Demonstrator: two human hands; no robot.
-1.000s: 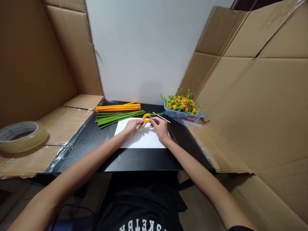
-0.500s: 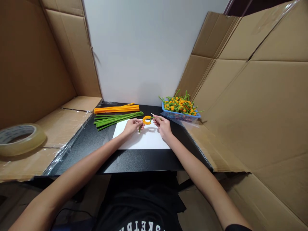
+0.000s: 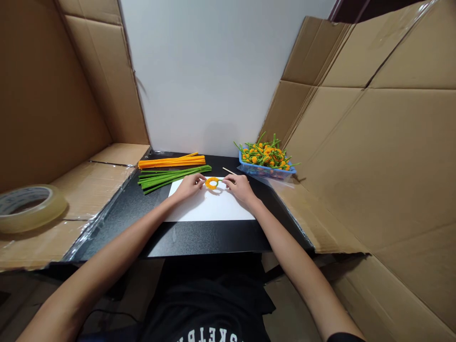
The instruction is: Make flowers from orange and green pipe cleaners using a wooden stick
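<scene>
On white paper point(image 3: 210, 209) over black table point(image 3: 199, 240) — orange pipe-cleaner ring point(image 3: 212, 183) sits between left hand point(image 3: 188, 186) and right hand point(image 3: 240, 186), both pinching it by fingertips | behind, blue plastic basket point(image 3: 265, 171) — full with pipe-cleaner flowers point(image 3: 265, 156) | cardboard sheets point(image 3: 356, 166) stand beside white wall point(image 3: 213, 71)

The fingers of the left hand point(image 3: 188, 186) and right hand point(image 3: 240, 187) cover the sides of the small orange ring point(image 3: 212, 183), and how its ends join is too small to tell. The right hand hides the near end of the wooden stick point(image 3: 228, 170). The orange blooms point(image 3: 265, 154) are too small to count and hide the inside of the blue basket point(image 3: 258, 170). The left edge of the view cuts off the tape roll point(image 3: 30, 209), and the bottom edge cuts off the lettering point(image 3: 208, 335) on the black shirt point(image 3: 206, 304).
</scene>
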